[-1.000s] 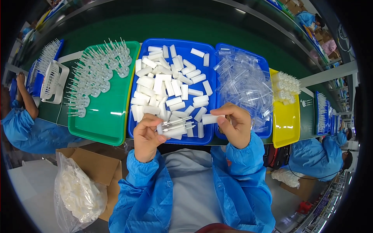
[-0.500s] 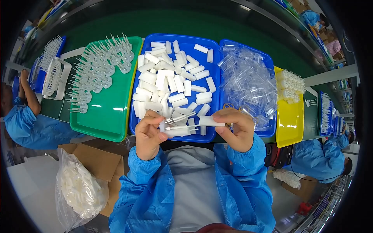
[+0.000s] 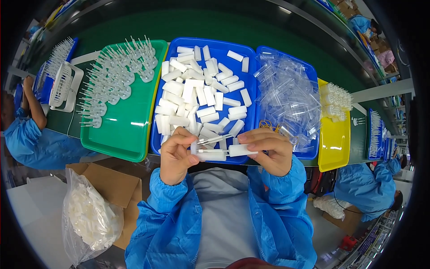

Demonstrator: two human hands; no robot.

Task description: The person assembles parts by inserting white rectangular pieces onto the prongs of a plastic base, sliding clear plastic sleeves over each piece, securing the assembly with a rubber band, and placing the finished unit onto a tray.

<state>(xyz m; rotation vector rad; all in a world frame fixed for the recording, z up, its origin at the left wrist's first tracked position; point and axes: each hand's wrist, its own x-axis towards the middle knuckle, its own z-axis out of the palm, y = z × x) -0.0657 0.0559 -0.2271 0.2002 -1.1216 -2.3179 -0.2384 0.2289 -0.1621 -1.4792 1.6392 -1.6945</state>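
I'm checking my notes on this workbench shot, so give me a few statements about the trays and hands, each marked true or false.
1. The left hand and the right hand both hold small white plastic pieces between them. True.
2. The green tray holds flat white blocks. False: it holds clear spiked pieces; the white blocks lie in the middle blue tray.
3. The clear tubes fill the blue tray to the right of the white blocks. True.
4. The yellow tray sits at the far left. False: it is on the right, beside the tray of clear tubes.
5. A cardboard box with a plastic bag stands at lower left. True.
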